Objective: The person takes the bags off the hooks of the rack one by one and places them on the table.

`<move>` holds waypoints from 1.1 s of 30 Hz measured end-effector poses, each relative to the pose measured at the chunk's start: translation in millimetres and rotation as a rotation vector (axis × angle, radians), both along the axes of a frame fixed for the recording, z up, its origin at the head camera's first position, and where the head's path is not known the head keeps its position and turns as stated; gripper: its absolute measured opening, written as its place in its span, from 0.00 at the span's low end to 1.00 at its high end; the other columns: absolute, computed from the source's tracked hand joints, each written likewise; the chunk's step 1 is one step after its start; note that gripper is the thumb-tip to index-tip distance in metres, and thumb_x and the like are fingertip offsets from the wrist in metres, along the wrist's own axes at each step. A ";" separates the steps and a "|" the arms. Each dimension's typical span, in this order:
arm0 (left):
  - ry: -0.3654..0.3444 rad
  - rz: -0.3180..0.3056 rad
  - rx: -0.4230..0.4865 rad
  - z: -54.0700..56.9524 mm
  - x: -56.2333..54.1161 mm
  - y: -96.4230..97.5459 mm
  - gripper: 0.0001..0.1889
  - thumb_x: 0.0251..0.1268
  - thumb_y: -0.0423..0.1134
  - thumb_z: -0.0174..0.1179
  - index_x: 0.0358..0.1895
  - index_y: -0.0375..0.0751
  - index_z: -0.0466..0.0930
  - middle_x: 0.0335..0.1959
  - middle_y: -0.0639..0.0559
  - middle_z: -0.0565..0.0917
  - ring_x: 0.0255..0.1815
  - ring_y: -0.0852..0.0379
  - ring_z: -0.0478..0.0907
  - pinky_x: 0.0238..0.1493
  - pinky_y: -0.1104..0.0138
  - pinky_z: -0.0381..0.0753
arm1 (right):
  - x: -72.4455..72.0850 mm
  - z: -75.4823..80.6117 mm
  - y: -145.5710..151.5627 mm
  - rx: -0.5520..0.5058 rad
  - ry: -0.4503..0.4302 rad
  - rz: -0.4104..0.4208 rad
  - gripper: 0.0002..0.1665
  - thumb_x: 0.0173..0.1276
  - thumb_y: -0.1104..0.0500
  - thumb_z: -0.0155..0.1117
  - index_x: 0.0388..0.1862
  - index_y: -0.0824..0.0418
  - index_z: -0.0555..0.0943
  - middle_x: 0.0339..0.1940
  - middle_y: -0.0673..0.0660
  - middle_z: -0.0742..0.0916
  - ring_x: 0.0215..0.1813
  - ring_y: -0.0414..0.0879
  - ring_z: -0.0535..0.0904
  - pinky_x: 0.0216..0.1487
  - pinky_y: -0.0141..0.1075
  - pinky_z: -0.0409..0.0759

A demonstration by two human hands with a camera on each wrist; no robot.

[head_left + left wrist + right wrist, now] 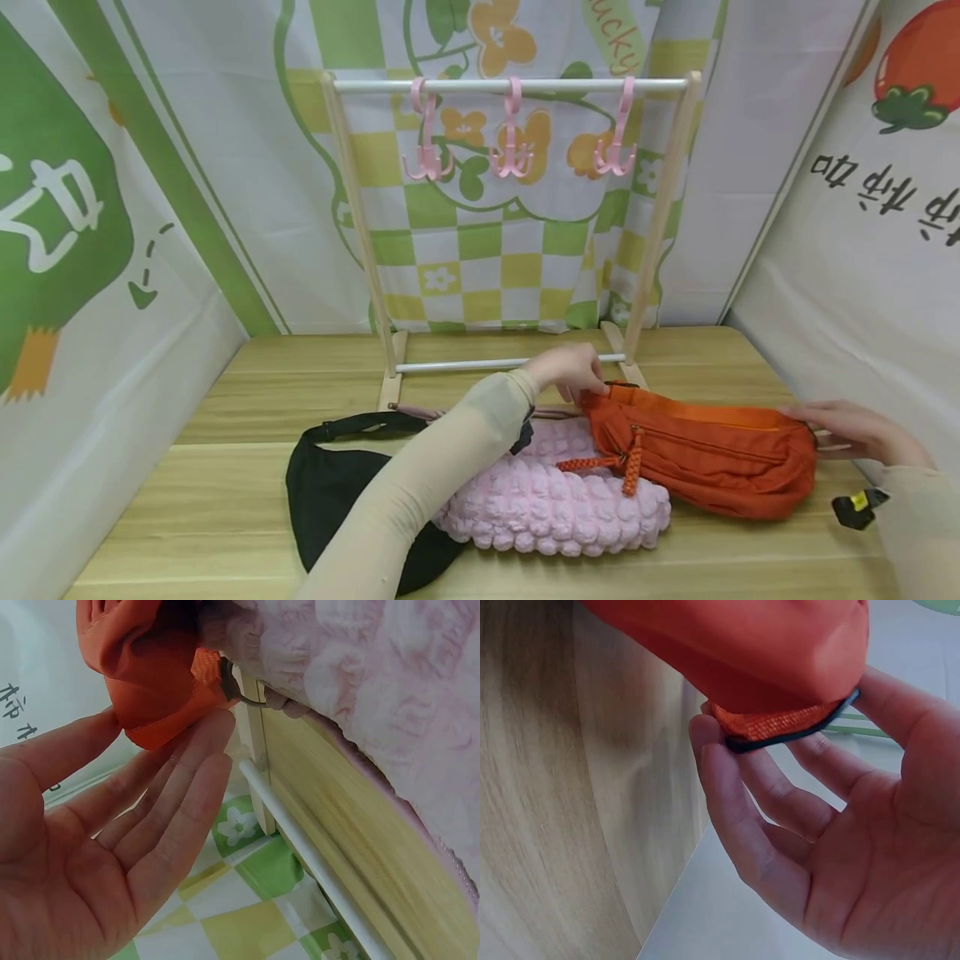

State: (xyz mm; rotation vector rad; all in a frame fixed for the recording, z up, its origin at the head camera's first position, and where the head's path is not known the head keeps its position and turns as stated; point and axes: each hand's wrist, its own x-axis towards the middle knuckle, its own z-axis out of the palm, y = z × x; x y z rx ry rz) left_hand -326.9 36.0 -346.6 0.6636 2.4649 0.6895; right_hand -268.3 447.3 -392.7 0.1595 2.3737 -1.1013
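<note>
An orange zippered bag (pixel 708 450) with braided pulls lies at the right of the table, its left part over a pink puffy bag (pixel 555 508). My left hand (pixel 570 369) pinches its upper left corner; in the left wrist view the thumb and fingers (pixel 180 802) sit on either side of the orange cloth (pixel 154 675). At the other end, my right hand (pixel 862 429) holds the bag's right tip, the fingers (pixel 739 802) bent around its dark-trimmed edge (pixel 795 731). A black bag (pixel 337 483) lies at left, partly hidden by my left forearm.
Behind the bags stands a wooden rack (pixel 352 208) with a white top rail (pixel 465 86). Three pink hooks (pixel 427 158) hang from that rail. A lower white bar (pixel 457 365) joins the rack's feet near the table's (pixel 225 500) back edge. Printed cloth walls surround the table.
</note>
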 end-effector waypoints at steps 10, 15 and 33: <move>0.053 -0.016 -0.073 -0.2 1.8 -0.8 0.09 0.61 0.43 0.64 0.28 0.42 0.81 0.24 0.47 0.87 0.29 0.53 0.86 0.35 0.62 0.86 | 0.2 -8.4 2.8 -0.086 0.001 0.017 0.40 0.74 0.46 0.48 0.64 0.82 0.60 0.47 0.53 0.84 0.41 0.35 0.82 0.45 0.36 0.84; 0.071 -0.031 -0.118 0.4 3.2 -2.5 0.09 0.60 0.43 0.65 0.27 0.43 0.81 0.25 0.47 0.87 0.30 0.53 0.86 0.35 0.62 0.86 | -5.0 -14.4 4.3 -0.153 -0.015 0.057 0.31 0.75 0.50 0.48 0.59 0.77 0.69 0.40 0.45 0.85 0.40 0.35 0.83 0.45 0.34 0.84; 0.115 0.019 -0.118 -1.6 0.7 -3.7 0.12 0.60 0.42 0.64 0.26 0.36 0.81 0.28 0.43 0.87 0.30 0.52 0.86 0.36 0.63 0.85 | -4.3 -9.8 -2.7 -0.060 0.001 0.010 0.39 0.73 0.47 0.51 0.64 0.81 0.60 0.49 0.59 0.84 0.41 0.37 0.83 0.44 0.37 0.84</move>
